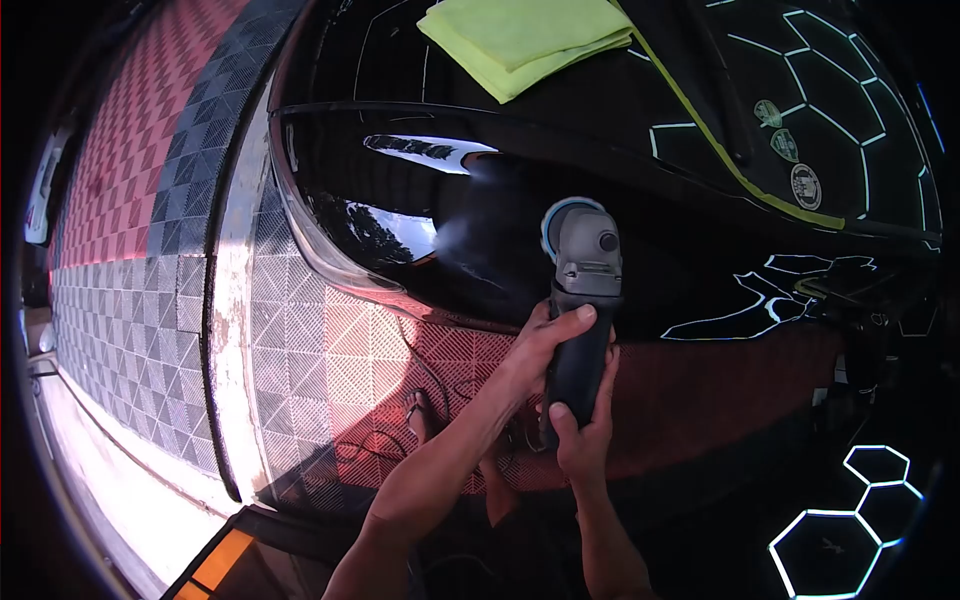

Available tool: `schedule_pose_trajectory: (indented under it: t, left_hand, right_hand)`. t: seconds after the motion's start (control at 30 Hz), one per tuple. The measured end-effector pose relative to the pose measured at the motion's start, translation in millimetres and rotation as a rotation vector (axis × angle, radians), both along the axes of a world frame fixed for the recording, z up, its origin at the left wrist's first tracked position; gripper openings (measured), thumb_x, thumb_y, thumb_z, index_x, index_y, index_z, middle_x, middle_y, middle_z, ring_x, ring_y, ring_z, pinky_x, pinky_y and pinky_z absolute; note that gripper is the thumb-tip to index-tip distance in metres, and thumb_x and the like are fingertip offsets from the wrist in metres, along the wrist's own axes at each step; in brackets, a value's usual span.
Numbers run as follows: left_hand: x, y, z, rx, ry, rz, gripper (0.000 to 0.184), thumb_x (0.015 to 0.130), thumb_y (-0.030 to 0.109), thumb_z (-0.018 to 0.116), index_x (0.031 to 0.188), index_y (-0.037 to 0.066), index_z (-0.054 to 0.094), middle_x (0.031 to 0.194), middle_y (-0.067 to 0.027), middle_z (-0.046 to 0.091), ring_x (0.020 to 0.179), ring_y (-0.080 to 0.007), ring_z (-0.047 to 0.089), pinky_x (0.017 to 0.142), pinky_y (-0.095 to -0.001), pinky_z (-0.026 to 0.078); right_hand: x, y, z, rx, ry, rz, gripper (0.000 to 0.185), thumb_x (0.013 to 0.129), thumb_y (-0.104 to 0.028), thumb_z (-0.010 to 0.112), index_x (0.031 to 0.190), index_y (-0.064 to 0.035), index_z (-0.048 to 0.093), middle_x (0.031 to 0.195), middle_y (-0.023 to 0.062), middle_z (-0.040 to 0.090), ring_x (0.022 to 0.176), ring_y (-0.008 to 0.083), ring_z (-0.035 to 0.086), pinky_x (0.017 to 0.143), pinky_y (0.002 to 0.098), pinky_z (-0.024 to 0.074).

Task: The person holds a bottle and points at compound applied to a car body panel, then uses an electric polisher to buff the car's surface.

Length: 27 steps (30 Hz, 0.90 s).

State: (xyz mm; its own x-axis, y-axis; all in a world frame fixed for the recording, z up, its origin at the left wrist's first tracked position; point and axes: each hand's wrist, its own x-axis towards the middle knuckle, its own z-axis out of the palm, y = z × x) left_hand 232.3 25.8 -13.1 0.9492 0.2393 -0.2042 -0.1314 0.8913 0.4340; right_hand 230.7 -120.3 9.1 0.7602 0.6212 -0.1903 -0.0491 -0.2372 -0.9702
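A power polisher (586,250) with a grey head and black body rests its blue-edged pad (550,222) against the glossy black car fender (500,240). My left hand (545,335) grips the body just behind the head, thumb laid across the top. Lower down, my right hand (585,435) is wrapped around the rear of the handle. Hazy smears show on the paint to the left of the pad. The pad's underside is hidden by the machine.
Folded yellow-green cloths (525,35) lie on the car's hood. Yellow tape (690,105) runs along the windshield edge, near several round stickers (805,185). A cord (425,365) trails over the red and grey tiled floor (370,350) by my foot.
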Motion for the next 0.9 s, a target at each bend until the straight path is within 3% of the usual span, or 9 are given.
schedule_pose_trajectory:
  t: [0.3,0.33,0.43,0.5,0.57,0.7,0.77,0.83,0.9]
  left_hand:
    - [-3.6,18.8,-13.9,-0.056,-0.164,0.304,0.073,0.088,0.058,0.060,0.128,-0.001,0.046,0.098,-0.0179,0.061,0.082,-0.0271,0.067,0.072,-0.0375,0.059]
    - [-3.7,20.9,-6.8,-0.144,-0.210,0.310,0.063,0.088,0.049,0.064,0.124,0.000,0.048,0.099,-0.0173,0.062,0.083,-0.0264,0.067,0.071,-0.0378,0.059]
    - [-5.1,12.7,-5.4,-0.160,-0.194,0.281,0.062,0.089,0.048,0.063,0.124,0.000,0.047,0.099,-0.0177,0.062,0.084,-0.0269,0.067,0.072,-0.0384,0.059]
    - [-1.1,0.5,-0.2,-0.112,-0.104,0.215,0.056,0.087,0.044,0.067,0.119,0.000,0.050,0.096,-0.0176,0.064,0.080,-0.0260,0.068,0.070,-0.0374,0.060]
    - [3.2,-12.7,-5.9,-0.084,-0.047,0.106,0.068,0.086,0.050,0.067,0.127,-0.001,0.047,0.099,-0.0181,0.062,0.081,-0.0263,0.068,0.069,-0.0364,0.060]
    - [6.2,-21.9,3.8,-0.034,-0.007,0.010,0.064,0.086,0.046,0.068,0.125,-0.001,0.049,0.095,-0.0183,0.064,0.080,-0.0259,0.068,0.069,-0.0356,0.060]
    - [5.3,-29.9,6.4,-0.065,-0.008,-0.042,0.061,0.086,0.043,0.069,0.123,-0.001,0.050,0.094,-0.0185,0.064,0.080,-0.0265,0.068,0.069,-0.0368,0.060]
    - [4.1,-38.7,6.5,-0.051,0.026,-0.108,0.059,0.086,0.041,0.069,0.122,-0.001,0.050,0.094,-0.0190,0.064,0.080,-0.0274,0.068,0.070,-0.0388,0.060]
    - [5.4,-51.9,6.9,-0.048,0.160,-0.173,0.053,0.085,0.036,0.071,0.118,-0.002,0.053,0.094,-0.0176,0.065,0.082,-0.0269,0.068,0.072,-0.0404,0.060]
  right_hand:
    - [32.0,32.6,17.8,0.012,-0.169,0.230,0.088,0.085,-0.017,0.067,0.152,0.0027,0.014,0.130,0.0273,0.055,0.118,0.0320,0.059,0.097,0.0376,0.0474]
    - [35.2,35.2,21.4,-0.010,-0.138,0.274,0.088,0.085,-0.017,0.068,0.153,0.0024,0.014,0.131,0.0275,0.054,0.119,0.0327,0.059,0.097,0.0384,0.0474]
    - [34.2,23.2,26.3,-0.049,-0.072,0.303,0.088,0.085,-0.017,0.068,0.153,0.0014,0.015,0.132,0.0274,0.053,0.119,0.0333,0.058,0.097,0.0387,0.0472]
    - [26.8,8.3,18.9,0.016,-0.070,0.189,0.088,0.085,-0.016,0.068,0.153,0.0016,0.014,0.133,0.0271,0.053,0.119,0.0327,0.058,0.098,0.0378,0.0468]
    - [20.9,-2.9,23.0,0.020,0.049,0.140,0.088,0.085,-0.013,0.066,0.153,0.0017,0.011,0.133,0.0267,0.053,0.120,0.0311,0.058,0.098,0.0367,0.0464]
    - [8.3,-13.6,22.2,0.052,-0.080,0.026,0.089,0.084,-0.008,0.062,0.154,0.0005,0.006,0.129,0.0245,0.056,0.113,0.0284,0.061,0.095,0.0351,0.0483]
    - [0.3,-18.6,40.7,-0.030,0.306,-0.106,0.093,0.083,-0.008,0.061,0.155,-0.0026,0.002,0.128,0.0243,0.056,0.111,0.0293,0.061,0.096,0.0353,0.0477]
    - [-7.2,-41.5,15.3,-0.068,0.167,-0.093,0.096,0.082,-0.010,0.061,0.155,-0.0055,-0.001,0.126,0.0225,0.056,0.105,0.0276,0.063,0.090,0.0327,0.0506]
    - [-15.8,-56.0,-0.2,-0.028,0.073,-0.157,0.097,0.085,-0.023,0.062,0.155,-0.0019,-0.003,0.143,0.0193,0.035,0.107,0.0205,0.058,0.082,0.0312,0.0523]
